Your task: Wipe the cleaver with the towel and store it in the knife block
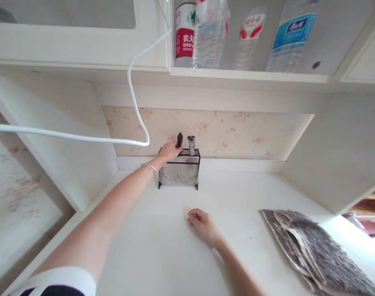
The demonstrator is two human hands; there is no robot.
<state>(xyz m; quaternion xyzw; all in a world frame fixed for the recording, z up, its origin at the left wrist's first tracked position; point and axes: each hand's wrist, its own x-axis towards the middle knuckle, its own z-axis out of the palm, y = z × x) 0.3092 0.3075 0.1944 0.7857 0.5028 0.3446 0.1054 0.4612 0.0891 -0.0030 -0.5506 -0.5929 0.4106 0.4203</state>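
At the back of the white counter stands a knife holder (179, 174) with clear walls and a black frame. My left hand (170, 151) reaches to its top, the fingers closed around the lower part of a black-handled knife (180, 139). The blade is hidden from view. Just right of it, a second handle (191, 144), mottled grey and white, stands upright in the holder, apart from my hand. My right hand (202, 224) rests on the countertop in front of the holder, fingers loosely curled together, with nothing seen in them.
A folded furry grey-brown mat (319, 250) lies on the right of the white counter (162, 246). Overhead, a shelf (249, 76) bears several plastic bottles (293, 35). A white cable (134, 90) hangs across the upper left. Side panels flank the counter.
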